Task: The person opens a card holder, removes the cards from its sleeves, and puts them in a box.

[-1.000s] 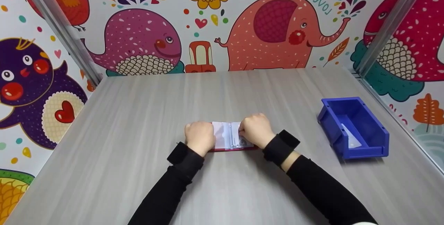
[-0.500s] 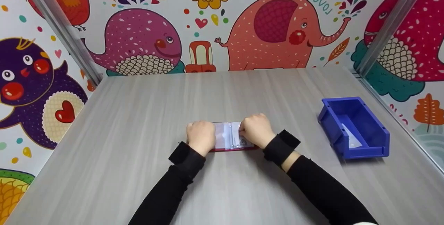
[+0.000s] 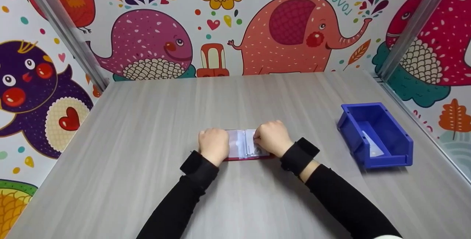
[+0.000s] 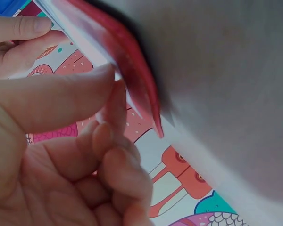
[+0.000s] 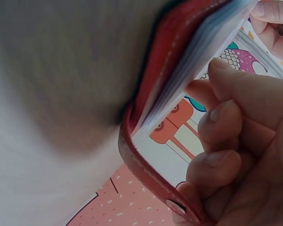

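A red card holder [image 3: 235,145] with clear plastic sleeves lies spread open on the table between both hands. My left hand [image 3: 214,145] pinches its left side; in the left wrist view, thumb and index finger meet at a sleeve edge beside the red cover [image 4: 134,66]. On the right side, my right hand [image 3: 274,138] has curled fingers, thumb and index finger pinching at the edge of the sleeve stack [image 5: 195,61]. A printed card [image 3: 258,151] shows under the right-hand sleeve. Near the lower right fingers hangs a red strap [image 5: 153,176] with a metal snap [image 5: 176,206].
To the right stands a blue plastic bin [image 3: 390,161] with a white piece [image 3: 372,145] inside. Walls with cartoon animals and metal posts [image 3: 415,29] border the wood-grain table [image 3: 154,113] at the back and sides.
My left hand has shifted slightly to the right, still at the left side of the card holder. The right hand stays almost where it was.
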